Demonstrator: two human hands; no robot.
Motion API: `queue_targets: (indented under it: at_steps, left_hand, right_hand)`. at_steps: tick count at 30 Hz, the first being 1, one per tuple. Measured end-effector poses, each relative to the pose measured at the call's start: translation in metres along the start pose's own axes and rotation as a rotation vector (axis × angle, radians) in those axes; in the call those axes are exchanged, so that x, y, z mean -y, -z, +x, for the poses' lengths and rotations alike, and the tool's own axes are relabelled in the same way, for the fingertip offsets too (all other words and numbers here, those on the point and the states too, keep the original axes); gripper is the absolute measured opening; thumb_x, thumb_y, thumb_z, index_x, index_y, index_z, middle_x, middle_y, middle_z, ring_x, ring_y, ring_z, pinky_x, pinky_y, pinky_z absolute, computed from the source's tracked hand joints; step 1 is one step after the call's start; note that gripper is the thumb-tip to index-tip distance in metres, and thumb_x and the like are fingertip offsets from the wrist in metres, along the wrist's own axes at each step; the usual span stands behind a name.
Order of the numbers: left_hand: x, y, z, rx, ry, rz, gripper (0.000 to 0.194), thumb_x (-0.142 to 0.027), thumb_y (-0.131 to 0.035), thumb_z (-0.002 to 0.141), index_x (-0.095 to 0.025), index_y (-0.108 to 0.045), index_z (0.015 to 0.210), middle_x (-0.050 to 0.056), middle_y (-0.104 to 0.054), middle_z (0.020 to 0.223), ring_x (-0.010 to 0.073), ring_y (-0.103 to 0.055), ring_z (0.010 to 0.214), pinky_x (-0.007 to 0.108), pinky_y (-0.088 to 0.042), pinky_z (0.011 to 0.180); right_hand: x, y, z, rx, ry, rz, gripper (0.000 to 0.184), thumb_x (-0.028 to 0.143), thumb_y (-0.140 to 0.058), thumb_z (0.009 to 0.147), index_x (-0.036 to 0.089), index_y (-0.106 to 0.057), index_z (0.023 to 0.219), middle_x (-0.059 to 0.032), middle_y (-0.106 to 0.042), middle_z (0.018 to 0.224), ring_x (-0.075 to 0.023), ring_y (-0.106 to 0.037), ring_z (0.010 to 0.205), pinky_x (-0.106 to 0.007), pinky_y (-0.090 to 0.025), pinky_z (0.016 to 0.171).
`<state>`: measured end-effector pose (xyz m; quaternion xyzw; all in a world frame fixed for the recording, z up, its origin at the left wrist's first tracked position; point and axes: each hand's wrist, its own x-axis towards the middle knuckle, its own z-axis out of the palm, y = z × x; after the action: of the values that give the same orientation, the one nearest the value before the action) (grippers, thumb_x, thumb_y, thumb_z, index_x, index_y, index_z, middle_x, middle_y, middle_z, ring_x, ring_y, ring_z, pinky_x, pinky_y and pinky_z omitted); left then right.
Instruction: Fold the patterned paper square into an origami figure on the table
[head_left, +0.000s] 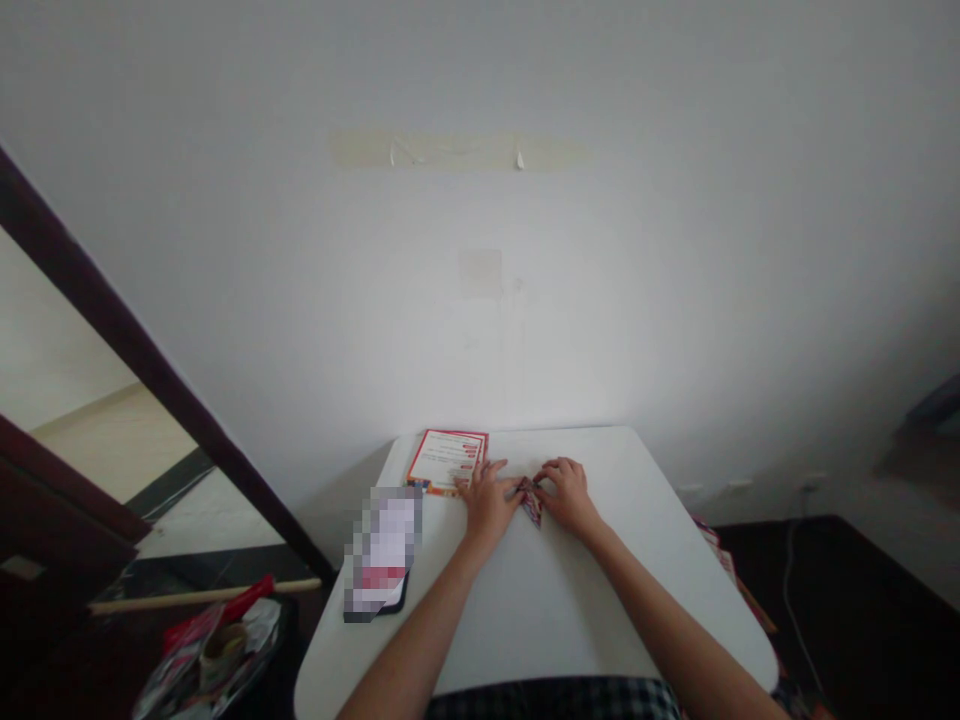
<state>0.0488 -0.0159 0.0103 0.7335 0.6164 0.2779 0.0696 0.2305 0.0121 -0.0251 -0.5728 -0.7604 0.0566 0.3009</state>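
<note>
A small piece of folded printed paper [532, 504], coloured red, white and dark, lies on the white table [555, 610] between my hands. My left hand [489, 500] has its thumb pressed on the paper's upper left edge; its other fingers spread toward the printed sheets [450, 458]. On the other side, my right hand [568, 495] pinches the paper's upper right part with thumb and curled fingers. The paper's lower end narrows to a point toward me. Part of it is hidden under the fingertips.
A phone [396, 596], its screen blurred out, lies at the table's left. A bin [225, 660] with rubbish stands on the floor at lower left, near a wooden stick [202, 597]. The white wall [637, 300] rises behind the table. A cable [789, 570] hangs at right.
</note>
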Motion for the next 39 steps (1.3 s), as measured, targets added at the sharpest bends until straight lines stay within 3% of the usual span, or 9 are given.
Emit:
queue_targets:
  at_steps: [5, 12, 17, 23, 30, 34, 39]
  left_hand:
    - [0.001, -0.001, 0.001, -0.011, -0.001, -0.024, 0.026, -0.027, -0.075, 0.077, -0.036, -0.076, 0.102, 0.004, -0.059, 0.138, 0.0358, -0.038, 0.135, 0.077, -0.009, 0.109]
    - [0.001, 0.0, 0.002, -0.032, -0.009, -0.022, 0.03, -0.027, -0.078, 0.074, -0.037, -0.075, 0.102, 0.003, -0.06, 0.136, 0.0336, -0.041, 0.134, 0.076, -0.015, 0.109]
    - [0.0, 0.001, -0.003, -0.041, -0.012, -0.01, 0.033, -0.028, -0.077, 0.075, -0.039, -0.074, 0.105, 0.002, -0.061, 0.134, 0.0298, -0.044, 0.131, 0.066, -0.022, 0.111]
    - [0.001, -0.001, -0.006, -0.054, 0.023, 0.012, 0.031, -0.031, -0.075, 0.076, -0.041, -0.073, 0.106, -0.001, -0.062, 0.131, 0.0266, -0.047, 0.128, 0.057, -0.022, 0.113]
    - [0.0, -0.004, -0.003, -0.009, 0.058, -0.004, 0.029, -0.035, -0.072, 0.077, -0.041, -0.073, 0.106, 0.001, -0.061, 0.134, 0.0305, -0.042, 0.131, 0.066, -0.015, 0.112]
    - [0.002, -0.004, 0.0, 0.025, 0.097, 0.009, 0.033, -0.037, -0.074, 0.074, -0.043, -0.073, 0.106, 0.002, -0.058, 0.138, 0.0337, -0.036, 0.137, 0.07, -0.012, 0.111]
    - [0.005, -0.004, 0.003, 0.012, 0.061, 0.035, 0.032, -0.039, -0.074, 0.075, -0.047, -0.073, 0.106, 0.001, -0.058, 0.139, 0.0356, -0.036, 0.136, 0.072, -0.017, 0.109]
  right_hand:
    - [0.0, 0.0, -0.002, -0.007, 0.027, -0.011, 0.026, 0.035, -0.065, 0.085, 0.036, -0.072, 0.109, -0.0054, -0.061, 0.119, -0.0277, -0.045, 0.121, -0.049, -0.031, 0.106]
    - [0.003, 0.003, -0.003, -0.02, 0.011, 0.026, 0.023, 0.032, -0.066, 0.083, 0.035, -0.073, 0.105, -0.0048, -0.061, 0.119, -0.0284, -0.044, 0.123, -0.05, -0.031, 0.107]
    - [0.004, 0.003, -0.002, -0.011, 0.009, 0.017, 0.021, 0.031, -0.067, 0.082, 0.035, -0.072, 0.103, -0.0042, -0.062, 0.118, -0.0277, -0.045, 0.121, -0.05, -0.03, 0.107]
    - [0.003, 0.001, -0.002, -0.014, 0.019, -0.004, 0.021, 0.031, -0.067, 0.082, 0.035, -0.072, 0.103, -0.0047, -0.062, 0.117, -0.0279, -0.046, 0.12, -0.051, -0.031, 0.106]
    - [0.006, 0.001, 0.004, -0.058, 0.024, 0.041, 0.016, 0.039, -0.066, 0.085, 0.032, -0.074, 0.097, -0.0053, -0.062, 0.116, -0.0269, -0.045, 0.12, -0.048, -0.033, 0.105]
    - [0.003, 0.002, 0.013, 0.005, 0.092, 0.059, 0.015, 0.033, -0.068, 0.083, 0.032, -0.075, 0.096, -0.0052, -0.061, 0.119, -0.026, -0.044, 0.122, -0.045, -0.037, 0.104]
    - [0.001, 0.004, 0.023, 0.054, 0.108, 0.067, 0.012, 0.03, -0.073, 0.077, 0.029, -0.075, 0.088, -0.0049, -0.062, 0.118, -0.0262, -0.045, 0.122, -0.045, -0.036, 0.106]
